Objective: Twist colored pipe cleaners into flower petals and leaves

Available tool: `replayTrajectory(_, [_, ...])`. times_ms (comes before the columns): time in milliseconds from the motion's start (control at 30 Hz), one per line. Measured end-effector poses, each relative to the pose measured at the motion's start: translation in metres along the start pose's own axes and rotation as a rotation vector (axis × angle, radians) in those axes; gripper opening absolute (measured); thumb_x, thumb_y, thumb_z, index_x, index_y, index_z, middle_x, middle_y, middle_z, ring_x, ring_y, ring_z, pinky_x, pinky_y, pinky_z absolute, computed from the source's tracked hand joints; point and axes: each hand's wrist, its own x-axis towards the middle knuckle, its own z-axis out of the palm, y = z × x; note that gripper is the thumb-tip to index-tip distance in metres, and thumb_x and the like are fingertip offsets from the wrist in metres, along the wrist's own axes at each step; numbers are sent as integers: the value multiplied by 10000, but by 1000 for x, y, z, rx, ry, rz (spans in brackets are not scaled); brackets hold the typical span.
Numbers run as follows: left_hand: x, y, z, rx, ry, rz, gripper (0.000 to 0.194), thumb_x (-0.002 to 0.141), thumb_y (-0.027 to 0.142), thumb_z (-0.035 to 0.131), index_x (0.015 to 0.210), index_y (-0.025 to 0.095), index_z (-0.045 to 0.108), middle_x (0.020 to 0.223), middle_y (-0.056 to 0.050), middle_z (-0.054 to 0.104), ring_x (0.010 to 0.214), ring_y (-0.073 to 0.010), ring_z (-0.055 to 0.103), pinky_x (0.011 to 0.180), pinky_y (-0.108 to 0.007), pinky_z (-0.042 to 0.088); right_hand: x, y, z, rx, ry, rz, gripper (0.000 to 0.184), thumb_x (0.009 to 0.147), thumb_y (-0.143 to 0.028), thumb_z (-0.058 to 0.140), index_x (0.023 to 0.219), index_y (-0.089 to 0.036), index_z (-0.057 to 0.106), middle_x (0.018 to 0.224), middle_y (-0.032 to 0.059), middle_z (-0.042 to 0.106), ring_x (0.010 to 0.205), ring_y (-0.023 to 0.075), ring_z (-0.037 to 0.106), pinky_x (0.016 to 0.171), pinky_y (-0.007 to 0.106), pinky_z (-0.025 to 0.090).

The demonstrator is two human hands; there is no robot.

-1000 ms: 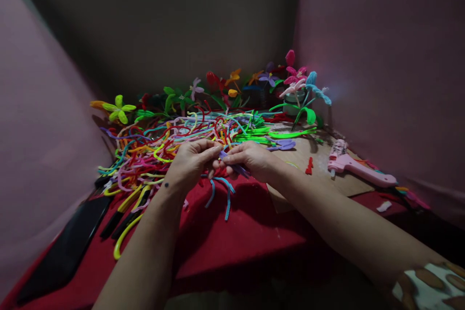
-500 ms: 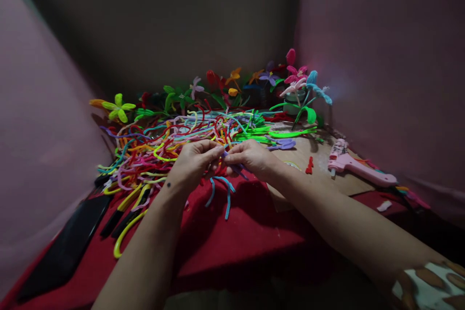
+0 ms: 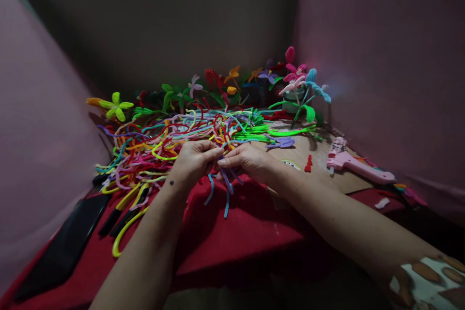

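Note:
My left hand [image 3: 198, 157] and my right hand [image 3: 247, 159] meet over the front of the table, fingertips pinched close together. Between them is a purple pipe cleaner [image 3: 227, 180], its ends hanging below the right fingers; the pinched part is hidden. Just under the hands, light blue pipe cleaner pieces [image 3: 227, 206] lie on the red cloth [image 3: 247, 237]. Behind the left hand spreads a tangled heap of coloured pipe cleaners [image 3: 145, 147]. Bright green pipe cleaners [image 3: 254, 133] lie beyond the right hand, beside a looped purple piece [image 3: 281, 142].
A pink glue gun [image 3: 358, 167] rests on a brown board [image 3: 327, 179] at right, near a small red piece [image 3: 308, 163]. Yellow-handled scissors [image 3: 119, 232] and a black flat object [image 3: 61, 247] lie at left. Pipe cleaner flowers [image 3: 116, 106] line the back.
The purple pipe cleaner now hangs further down below my fingers, with more ends showing. Both hands stay pinched together in nearly the same place.

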Motion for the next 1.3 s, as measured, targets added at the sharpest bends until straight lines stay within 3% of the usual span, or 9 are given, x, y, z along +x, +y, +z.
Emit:
replayTrajectory(100, [0,0,3,-12,20,5,224,642,303,659,560,135,536,349,58,424,301,-30,316,313,-154,200,3,3,0,19,28,-13,173,560,-253,706,621,-102,648,560,36,635,524,129,563,572,273,415])
replayTrajectory(233, [4,-6,2,-83,43,41,246,678,356,640,626,136,542,391,60,444,305,-28,323,318,-153,206,8,6,-2,64,157,-129,165,512,-234,731,574,-108,645,568,12,623,520,82,487,547,235,335])
replayTrajectory(367, [7,-12,2,-208,-74,-76,311,677,431,638,677,133,550,421,57,452,315,-24,332,329,-148,196,12,8,-6,178,277,-252,150,552,-252,693,565,-117,629,525,-12,580,446,48,375,476,229,253])
replayTrajectory(467, [6,-16,7,-257,-176,-166,318,670,421,654,662,120,552,401,55,433,311,-21,323,331,-148,174,11,6,-5,223,343,-306,159,548,-251,687,541,-117,602,467,-33,517,423,48,369,448,225,239])
replayTrajectory(667, [7,-24,17,-324,-290,-143,315,722,376,600,611,82,574,369,31,439,278,-9,250,324,-166,117,8,5,2,329,323,-260,152,553,-246,656,599,-103,634,431,-42,478,376,53,364,394,221,236])
replayTrajectory(867, [11,-25,16,-298,-238,-103,240,679,307,619,587,92,567,471,-10,550,278,-7,276,310,-166,125,12,8,-2,282,323,-343,146,535,-214,688,588,-94,623,471,-36,501,427,42,396,433,208,268])
replayTrajectory(1133, [6,-16,19,-213,-180,-163,203,648,280,589,534,114,563,343,37,445,252,-26,252,295,-183,135,10,8,-2,162,353,-434,247,535,-323,727,599,-110,621,500,-23,546,446,60,438,456,218,322])
replayTrajectory(1300, [5,-16,19,-228,-271,-201,235,672,320,582,556,117,562,327,49,412,257,-29,233,299,-185,138,10,9,-2,118,370,-425,247,543,-333,721,577,-116,608,466,-23,536,403,68,437,419,220,317])
